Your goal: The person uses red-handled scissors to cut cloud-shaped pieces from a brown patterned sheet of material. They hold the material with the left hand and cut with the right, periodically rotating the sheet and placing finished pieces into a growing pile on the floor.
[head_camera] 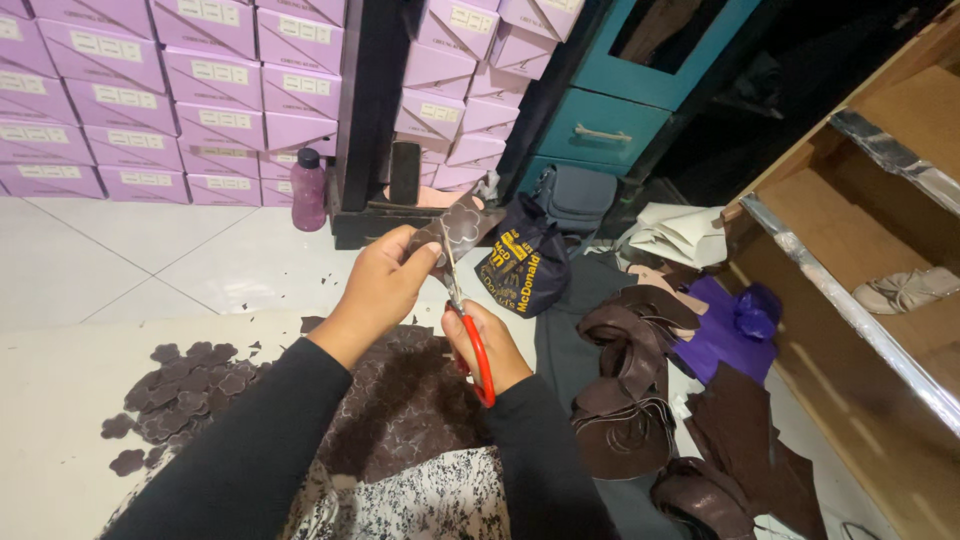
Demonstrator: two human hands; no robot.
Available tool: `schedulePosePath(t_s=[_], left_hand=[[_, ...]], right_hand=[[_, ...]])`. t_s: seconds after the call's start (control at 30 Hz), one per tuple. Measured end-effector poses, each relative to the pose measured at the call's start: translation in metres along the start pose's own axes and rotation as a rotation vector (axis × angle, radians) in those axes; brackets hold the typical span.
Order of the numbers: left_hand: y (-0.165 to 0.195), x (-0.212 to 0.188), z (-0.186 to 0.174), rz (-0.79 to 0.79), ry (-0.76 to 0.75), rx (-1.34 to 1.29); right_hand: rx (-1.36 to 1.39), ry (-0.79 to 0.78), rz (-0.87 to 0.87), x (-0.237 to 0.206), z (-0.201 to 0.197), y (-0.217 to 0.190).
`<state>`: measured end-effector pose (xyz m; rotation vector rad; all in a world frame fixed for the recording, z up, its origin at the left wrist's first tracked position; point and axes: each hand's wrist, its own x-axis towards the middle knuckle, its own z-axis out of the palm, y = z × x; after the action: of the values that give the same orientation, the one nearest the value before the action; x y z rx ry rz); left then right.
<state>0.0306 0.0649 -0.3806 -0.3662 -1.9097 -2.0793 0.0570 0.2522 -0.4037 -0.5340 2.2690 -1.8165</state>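
Observation:
My left hand (385,280) pinches a dark brown piece of leather (458,228) marked with flower outlines, holding it up in front of me. My right hand (490,345) grips red-handled scissors (470,335), whose blades point up into the leather's lower edge. A larger brown sheet with flower outlines (405,405) lies across my lap under both hands. To my left a pile of cut brown flower shapes (185,395) sits on a pale mat (60,400).
Stacked lilac boxes (150,90) line the back wall, with a purple bottle (308,190) before them. A dark bag (520,265), brown leather scraps (625,385), purple material (725,330) and a wooden shelf unit (860,250) with a pale shoe (905,290) stand to the right.

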Motion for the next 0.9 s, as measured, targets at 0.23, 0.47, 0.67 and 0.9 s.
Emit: schedulePosePath(t_s=[0.23, 0.47, 0.67, 0.9], left_hand=[[0.004, -0.001, -0.005, -0.033, 0.012, -0.02], [0.007, 0.0, -0.007, -0.006, -0.019, -0.11], [0.013, -0.002, -0.012, 0.011, -0.03, -0.039], [0.015, -0.001, -0.013, -0.011, -0.057, -0.075]], right_hand=[[0.011, 0.006, -0.025, 0.0, 0.009, -0.003], [-0.02, 0.003, -0.027, 0.001, 0.009, -0.003], [0.001, -0.022, 0.0, 0.0, 0.007, -0.003], [0.009, -0.012, -0.009, 0.0, 0.009, -0.001]])
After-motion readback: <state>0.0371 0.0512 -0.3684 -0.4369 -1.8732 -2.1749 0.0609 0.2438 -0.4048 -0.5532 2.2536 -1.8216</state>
